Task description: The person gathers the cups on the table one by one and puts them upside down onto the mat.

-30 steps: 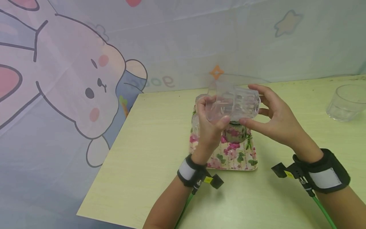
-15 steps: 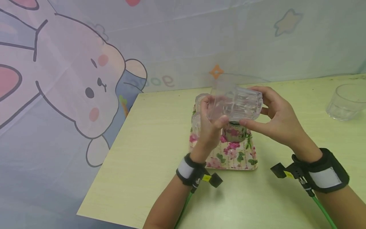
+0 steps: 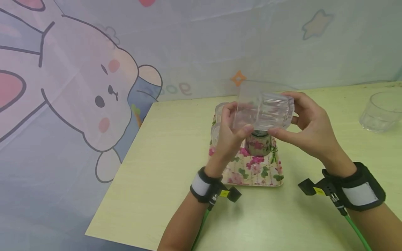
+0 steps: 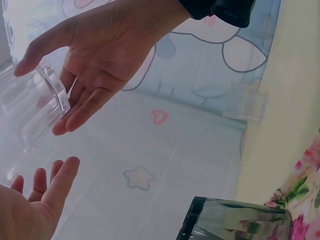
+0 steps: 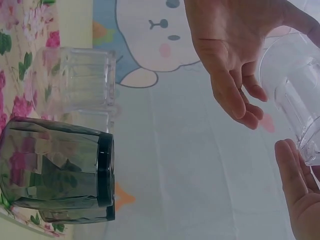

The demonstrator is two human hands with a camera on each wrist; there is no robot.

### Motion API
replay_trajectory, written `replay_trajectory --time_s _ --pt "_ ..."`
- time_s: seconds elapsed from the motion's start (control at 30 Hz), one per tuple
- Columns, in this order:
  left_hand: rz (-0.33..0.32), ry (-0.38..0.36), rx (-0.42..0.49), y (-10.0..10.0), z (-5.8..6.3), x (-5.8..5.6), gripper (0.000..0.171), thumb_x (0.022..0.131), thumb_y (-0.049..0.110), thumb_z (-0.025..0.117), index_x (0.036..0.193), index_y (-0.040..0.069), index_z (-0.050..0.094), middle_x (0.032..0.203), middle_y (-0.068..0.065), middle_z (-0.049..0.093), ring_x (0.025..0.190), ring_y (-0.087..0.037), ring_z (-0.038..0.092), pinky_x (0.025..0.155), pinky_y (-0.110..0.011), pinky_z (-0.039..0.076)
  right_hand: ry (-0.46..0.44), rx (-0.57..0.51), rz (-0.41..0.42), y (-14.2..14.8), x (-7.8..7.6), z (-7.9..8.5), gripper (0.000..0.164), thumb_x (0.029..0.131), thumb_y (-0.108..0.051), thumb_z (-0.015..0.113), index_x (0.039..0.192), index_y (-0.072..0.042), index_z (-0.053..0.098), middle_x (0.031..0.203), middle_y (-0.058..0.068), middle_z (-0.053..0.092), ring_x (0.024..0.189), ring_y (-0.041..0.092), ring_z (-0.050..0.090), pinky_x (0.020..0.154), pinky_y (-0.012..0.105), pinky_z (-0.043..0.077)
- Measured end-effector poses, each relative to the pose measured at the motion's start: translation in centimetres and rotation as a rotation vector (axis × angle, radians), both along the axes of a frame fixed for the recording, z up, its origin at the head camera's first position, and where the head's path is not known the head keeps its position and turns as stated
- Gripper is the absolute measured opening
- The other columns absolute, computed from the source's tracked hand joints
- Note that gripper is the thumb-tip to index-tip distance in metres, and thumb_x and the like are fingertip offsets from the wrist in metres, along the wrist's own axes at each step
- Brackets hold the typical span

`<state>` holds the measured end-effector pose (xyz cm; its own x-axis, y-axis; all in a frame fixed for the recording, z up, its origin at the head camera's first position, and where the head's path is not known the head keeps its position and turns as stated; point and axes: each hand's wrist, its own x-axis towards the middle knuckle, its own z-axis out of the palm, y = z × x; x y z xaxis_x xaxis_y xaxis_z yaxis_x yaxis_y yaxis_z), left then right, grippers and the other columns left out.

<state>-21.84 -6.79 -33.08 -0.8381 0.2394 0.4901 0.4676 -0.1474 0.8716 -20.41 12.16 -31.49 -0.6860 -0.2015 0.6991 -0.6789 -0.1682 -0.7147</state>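
Observation:
A clear faceted drinking glass (image 3: 274, 111) lies sideways in the air between both hands, over a flowered tray (image 3: 251, 178). Its rim points left and its thick base right. My left hand (image 3: 227, 137) holds it at the rim end, thumb in front and fingers behind. Around the base end, my right hand (image 3: 314, 130) grips it with thumb below and fingers above. Under the glass, a grey-green tinted glass (image 3: 259, 145) stands on the tray; a second tinted one overlaps it in the right wrist view. Clear glasses (image 3: 215, 134) on the tray are partly hidden behind my left hand.
Another clear glass (image 3: 378, 113) stands on the pale yellow table (image 3: 157, 157) at the far right. A cloth with cartoon prints (image 3: 201, 45) hangs behind the table's back edge. Green cables (image 3: 356, 228) run from both wrist straps.
The held glass has shifted a little to the right, with both hands moving along. The tray and the glasses standing about have stayed put.

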Motion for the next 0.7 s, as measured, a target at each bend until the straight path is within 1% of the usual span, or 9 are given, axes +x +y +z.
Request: replay_trajectory --time_s 0.03,0.07,0.1,0.2,0.27,0.4,0.47,0.53,0.7 --pt "-0.004 0.001 -0.012 -0.06 -0.02 -0.06 0.102 0.063 0.078 0.065 0.124 0.004 0.030 0.134 -0.022 0.040 0.115 -0.004 0.044 0.083 -0.019 0.051 0.001 -0.012 0.001 0.01 0.02 -0.03 0.069 0.067 0.021 0.071 0.130 0.000 0.051 0.120 0.001 0.059 0.100 0.008 0.061 0.080 0.010 0.054" --pt "-0.008 -0.002 -0.023 -0.12 -0.02 -0.10 0.103 0.064 0.078 0.065 0.125 0.003 0.030 0.135 -0.023 0.040 0.116 -0.005 0.044 0.085 -0.021 0.052 0.002 -0.020 0.000 0.03 0.04 -0.05 0.069 0.067 0.021 0.071 0.130 0.001 0.051 0.120 0.001 0.059 0.099 0.008 0.061 0.080 0.011 0.054" --pt "-0.010 -0.008 -0.034 -0.16 -0.02 -0.13 0.104 0.063 0.077 0.065 0.127 0.003 0.030 0.136 -0.023 0.039 0.118 -0.006 0.044 0.090 -0.024 0.052 0.003 -0.027 -0.001 0.04 0.06 -0.06 0.069 0.067 0.021 0.071 0.130 0.001 0.051 0.121 0.002 0.059 0.099 0.008 0.061 0.079 0.011 0.054" --pt "-0.029 -0.032 -0.049 -0.22 0.04 -0.18 0.107 0.062 0.078 0.065 0.129 0.001 0.031 0.137 -0.023 0.040 0.117 -0.013 0.048 0.094 -0.031 0.054 0.000 -0.051 0.004 0.09 0.08 -0.05 0.069 0.067 0.021 0.070 0.130 0.001 0.052 0.122 0.002 0.058 0.101 0.009 0.062 0.080 0.011 0.055" --pt "-0.036 -0.038 -0.059 -0.25 0.12 -0.16 0.108 0.062 0.079 0.065 0.129 0.001 0.032 0.137 -0.023 0.040 0.117 -0.013 0.048 0.094 -0.032 0.054 0.002 -0.066 0.009 0.13 0.03 -0.04 0.069 0.067 0.022 0.069 0.130 0.002 0.052 0.122 0.003 0.058 0.102 0.009 0.063 0.080 0.012 0.056" --pt "-0.045 -0.028 -0.091 -0.30 0.18 -0.17 0.112 0.061 0.084 0.062 0.128 0.000 0.032 0.137 -0.022 0.040 0.116 -0.009 0.046 0.091 -0.025 0.052 0.007 -0.087 0.008 0.20 0.01 0.03 0.068 0.067 0.022 0.068 0.129 0.002 0.052 0.121 0.004 0.058 0.104 0.010 0.064 0.080 0.013 0.056" --pt "-0.045 -0.019 -0.113 -0.34 0.20 -0.17 0.114 0.061 0.086 0.060 0.129 -0.001 0.032 0.138 -0.021 0.039 0.116 -0.009 0.046 0.090 -0.024 0.051 0.002 -0.095 0.009 0.23 0.02 0.09 0.067 0.067 0.022 0.068 0.129 0.002 0.053 0.120 0.004 0.059 0.103 0.010 0.064 0.080 0.013 0.056" --pt "-0.046 -0.016 -0.131 -0.39 0.26 -0.17 0.116 0.060 0.088 0.058 0.131 0.000 0.032 0.139 -0.021 0.039 0.117 -0.011 0.046 0.091 -0.024 0.051 -0.002 -0.095 0.005 0.25 0.05 0.15 0.067 0.067 0.022 0.067 0.128 0.001 0.053 0.119 0.004 0.059 0.103 0.010 0.064 0.080 0.013 0.056" --pt "-0.050 -0.002 -0.150 -0.46 0.46 -0.12 0.120 0.058 0.089 0.058 0.136 0.003 0.029 0.139 -0.021 0.038 0.116 -0.016 0.049 0.088 -0.029 0.057 0.004 -0.098 0.004 0.32 0.01 0.26 0.066 0.068 0.022 0.066 0.129 0.001 0.053 0.120 0.003 0.059 0.105 0.010 0.065 0.082 0.013 0.056"
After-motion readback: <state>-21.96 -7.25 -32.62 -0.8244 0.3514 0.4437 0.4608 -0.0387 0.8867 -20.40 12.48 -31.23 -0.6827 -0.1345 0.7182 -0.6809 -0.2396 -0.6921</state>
